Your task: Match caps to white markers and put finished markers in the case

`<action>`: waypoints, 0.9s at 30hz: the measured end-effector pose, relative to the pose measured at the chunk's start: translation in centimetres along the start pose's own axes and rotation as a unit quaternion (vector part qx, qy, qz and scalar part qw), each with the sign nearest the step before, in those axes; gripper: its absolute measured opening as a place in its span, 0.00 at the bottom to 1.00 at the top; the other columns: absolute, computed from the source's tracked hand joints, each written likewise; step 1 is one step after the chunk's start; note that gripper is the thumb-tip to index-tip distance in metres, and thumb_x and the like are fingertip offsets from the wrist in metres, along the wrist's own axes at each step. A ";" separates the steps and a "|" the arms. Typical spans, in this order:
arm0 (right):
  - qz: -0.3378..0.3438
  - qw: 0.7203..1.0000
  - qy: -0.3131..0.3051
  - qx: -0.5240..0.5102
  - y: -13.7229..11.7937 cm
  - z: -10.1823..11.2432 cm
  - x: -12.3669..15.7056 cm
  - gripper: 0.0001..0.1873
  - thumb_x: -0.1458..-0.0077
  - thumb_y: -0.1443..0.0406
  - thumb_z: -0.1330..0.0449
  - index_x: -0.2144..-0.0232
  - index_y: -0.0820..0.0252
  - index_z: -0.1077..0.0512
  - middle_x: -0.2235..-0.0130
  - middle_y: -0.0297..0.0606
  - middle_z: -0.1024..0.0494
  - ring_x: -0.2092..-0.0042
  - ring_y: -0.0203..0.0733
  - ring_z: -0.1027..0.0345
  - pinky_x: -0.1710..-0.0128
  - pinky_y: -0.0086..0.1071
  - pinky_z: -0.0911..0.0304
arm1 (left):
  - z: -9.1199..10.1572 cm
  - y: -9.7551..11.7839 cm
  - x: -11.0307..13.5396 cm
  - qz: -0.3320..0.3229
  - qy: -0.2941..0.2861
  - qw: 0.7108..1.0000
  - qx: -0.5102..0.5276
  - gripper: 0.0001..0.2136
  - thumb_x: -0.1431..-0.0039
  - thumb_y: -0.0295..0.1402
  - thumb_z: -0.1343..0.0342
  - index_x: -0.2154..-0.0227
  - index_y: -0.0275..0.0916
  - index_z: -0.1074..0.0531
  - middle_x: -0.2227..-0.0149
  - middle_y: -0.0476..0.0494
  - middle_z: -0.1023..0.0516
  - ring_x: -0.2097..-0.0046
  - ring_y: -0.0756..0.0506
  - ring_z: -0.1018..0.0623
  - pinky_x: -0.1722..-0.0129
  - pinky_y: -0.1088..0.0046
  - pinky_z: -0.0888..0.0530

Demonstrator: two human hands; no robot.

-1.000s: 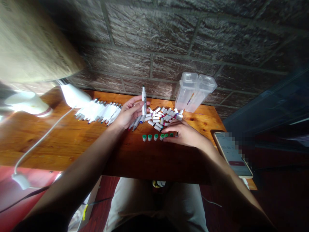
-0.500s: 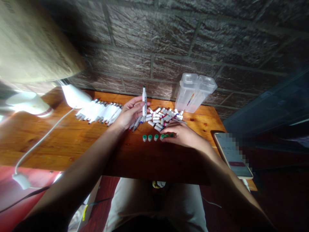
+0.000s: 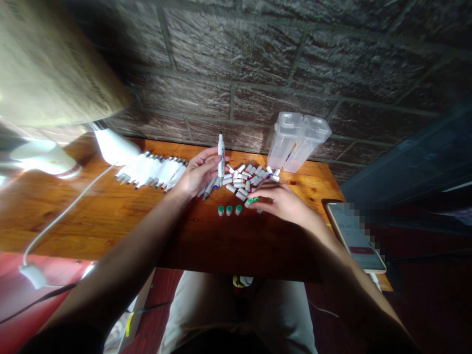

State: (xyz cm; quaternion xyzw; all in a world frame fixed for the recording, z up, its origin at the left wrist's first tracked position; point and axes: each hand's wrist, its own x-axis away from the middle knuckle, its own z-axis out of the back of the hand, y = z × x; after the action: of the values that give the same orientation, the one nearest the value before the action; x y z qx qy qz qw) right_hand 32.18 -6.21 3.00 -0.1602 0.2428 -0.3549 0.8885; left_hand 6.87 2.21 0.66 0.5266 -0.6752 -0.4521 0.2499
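Note:
My left hand (image 3: 197, 173) holds a white marker (image 3: 221, 156) upright, its dark tip uncapped and pointing up. My right hand (image 3: 280, 201) pinches a green-topped cap (image 3: 251, 200) just above the wooden table (image 3: 92, 216). Three green caps (image 3: 229, 210) stand in a row below the marker. A heap of loose white marker caps (image 3: 249, 178) lies behind my right hand. A few uncapped markers (image 3: 206, 189) lie under my left hand.
A row of several white markers (image 3: 153, 170) lies at the left rear. A clear plastic container (image 3: 298, 140) leans against the brick wall. A phone (image 3: 356, 235) rests at the right edge. A white lamp (image 3: 44, 156) and its cable (image 3: 66, 209) occupy the left side.
My right hand has lifted a green cap out of the row and raised it off the table. The row now shows three caps. My left hand and its marker stay put.

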 end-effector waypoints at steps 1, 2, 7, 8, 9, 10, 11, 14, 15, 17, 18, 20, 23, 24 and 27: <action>-0.006 1.000 0.015 0.001 0.0 0.3 0.1 0.09 0.40 0.61 0.36 0.58 0.56 0.20 0.60 0.41 0.16 0.58 0.45 0.24 0.53 0.38 0.33 | 0.0 0.0 0.0 0.001 0.002 1.000 -0.001 0.20 0.50 0.33 0.30 0.54 0.39 0.25 0.60 0.43 0.16 0.66 0.47 0.16 0.59 0.70 0.19; -0.014 1.000 0.025 0.002 0.0 0.6 0.1 0.10 0.40 0.61 0.36 0.58 0.56 0.19 0.59 0.42 0.16 0.58 0.45 0.24 0.53 0.38 0.32 | 0.0 0.0 0.0 0.002 0.003 1.000 -0.001 0.20 0.50 0.33 0.30 0.54 0.39 0.25 0.60 0.43 0.16 0.66 0.47 0.16 0.59 0.70 0.19; -0.062 0.997 0.040 0.017 0.6 1.8 0.8 0.10 0.40 0.61 0.36 0.58 0.56 0.19 0.59 0.41 0.15 0.58 0.45 0.22 0.54 0.37 0.30 | 0.0 -0.1 0.0 0.001 -0.003 1.000 0.001 0.20 0.50 0.34 0.30 0.54 0.39 0.25 0.60 0.44 0.16 0.66 0.47 0.16 0.60 0.71 0.19; -0.065 0.997 0.040 0.022 0.8 1.9 0.9 0.09 0.40 0.61 0.35 0.58 0.56 0.19 0.59 0.41 0.15 0.58 0.46 0.22 0.54 0.37 0.30 | 0.1 -0.1 0.0 0.001 -0.004 1.000 0.002 0.19 0.50 0.34 0.30 0.54 0.39 0.25 0.60 0.44 0.16 0.66 0.47 0.16 0.61 0.71 0.19; -0.064 0.997 0.036 0.025 0.9 1.9 0.9 0.09 0.41 0.62 0.35 0.59 0.56 0.19 0.58 0.41 0.15 0.58 0.46 0.22 0.53 0.37 0.30 | 0.1 -0.1 0.0 0.001 -0.005 1.000 0.004 0.19 0.50 0.34 0.30 0.55 0.39 0.24 0.60 0.44 0.16 0.65 0.47 0.16 0.61 0.71 0.19; -0.062 0.997 0.029 0.026 1.1 1.9 0.9 0.09 0.41 0.62 0.35 0.58 0.57 0.19 0.58 0.41 0.15 0.57 0.46 0.22 0.53 0.37 0.30 | 0.1 -0.1 0.0 0.001 -0.006 1.000 0.004 0.19 0.50 0.34 0.30 0.55 0.39 0.24 0.60 0.44 0.16 0.65 0.47 0.16 0.61 0.71 0.19; -0.059 0.998 0.021 0.024 1.2 1.8 0.9 0.09 0.41 0.62 0.35 0.58 0.57 0.18 0.58 0.41 0.15 0.57 0.46 0.22 0.53 0.37 0.30 | 0.1 -0.1 0.0 0.001 -0.007 1.000 0.003 0.19 0.50 0.34 0.30 0.55 0.39 0.24 0.60 0.44 0.16 0.65 0.47 0.16 0.61 0.71 0.19; -0.055 0.998 0.003 0.021 1.3 1.6 0.8 0.09 0.41 0.62 0.35 0.58 0.55 0.18 0.58 0.41 0.15 0.57 0.46 0.22 0.53 0.37 0.30 | 0.1 -0.1 0.0 0.000 -0.004 1.000 -0.001 0.19 0.50 0.34 0.30 0.54 0.39 0.24 0.59 0.43 0.16 0.65 0.47 0.16 0.60 0.71 0.19; -0.055 0.998 -0.001 0.024 1.3 1.5 0.8 0.09 0.41 0.62 0.35 0.58 0.55 0.18 0.58 0.41 0.15 0.57 0.46 0.22 0.52 0.38 0.30 | 0.1 0.0 0.0 0.000 -0.002 1.000 -0.001 0.19 0.50 0.34 0.30 0.54 0.39 0.25 0.59 0.43 0.16 0.65 0.47 0.16 0.60 0.71 0.19; -0.055 0.998 -0.007 0.031 1.3 1.5 0.7 0.09 0.41 0.62 0.35 0.58 0.55 0.18 0.58 0.42 0.15 0.58 0.46 0.22 0.53 0.38 0.31 | 0.1 0.0 0.0 0.000 0.000 1.000 0.000 0.20 0.51 0.34 0.30 0.54 0.39 0.25 0.60 0.44 0.16 0.65 0.47 0.16 0.60 0.70 0.19; -0.057 0.998 -0.010 0.032 1.3 1.5 0.7 0.09 0.41 0.62 0.34 0.58 0.55 0.18 0.59 0.42 0.15 0.59 0.46 0.22 0.53 0.38 0.31 | 0.1 0.0 0.0 0.000 0.001 1.000 0.000 0.20 0.51 0.34 0.30 0.54 0.39 0.25 0.60 0.44 0.16 0.65 0.47 0.16 0.60 0.70 0.19; -0.064 0.997 -0.014 0.028 1.4 1.5 0.8 0.09 0.42 0.62 0.34 0.58 0.55 0.18 0.59 0.41 0.15 0.60 0.45 0.22 0.55 0.37 0.30 | 0.0 0.1 0.0 0.000 0.001 1.000 0.001 0.20 0.51 0.34 0.30 0.54 0.40 0.24 0.60 0.44 0.16 0.65 0.47 0.16 0.60 0.70 0.18; -0.074 0.997 -0.018 0.023 1.4 1.6 0.8 0.09 0.42 0.63 0.34 0.58 0.55 0.18 0.60 0.40 0.15 0.63 0.44 0.22 0.57 0.35 0.31 | 0.1 0.1 0.0 -0.001 -0.001 1.000 0.004 0.19 0.51 0.34 0.30 0.55 0.40 0.24 0.60 0.44 0.15 0.66 0.47 0.16 0.60 0.70 0.18; -0.076 0.997 -0.019 0.023 1.4 1.6 0.8 0.10 0.42 0.63 0.34 0.58 0.56 0.18 0.60 0.40 0.15 0.62 0.44 0.22 0.57 0.35 0.31 | 0.1 0.0 0.0 -0.001 -0.003 1.000 0.005 0.19 0.50 0.34 0.30 0.55 0.40 0.24 0.60 0.44 0.15 0.66 0.47 0.16 0.60 0.70 0.18; -0.073 0.997 -0.021 0.022 1.3 1.6 0.8 0.10 0.42 0.64 0.34 0.57 0.56 0.18 0.59 0.41 0.15 0.60 0.45 0.21 0.55 0.36 0.31 | 0.1 0.0 0.0 -0.001 -0.002 1.000 0.005 0.19 0.50 0.34 0.30 0.55 0.40 0.24 0.60 0.44 0.15 0.65 0.47 0.16 0.60 0.71 0.18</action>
State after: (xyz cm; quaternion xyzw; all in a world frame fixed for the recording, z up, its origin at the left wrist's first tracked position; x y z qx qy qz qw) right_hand 34.26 -5.70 3.45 -0.1651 0.2035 -0.4206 0.8686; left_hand 6.79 2.22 0.64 0.5279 -0.6774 -0.4499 0.2448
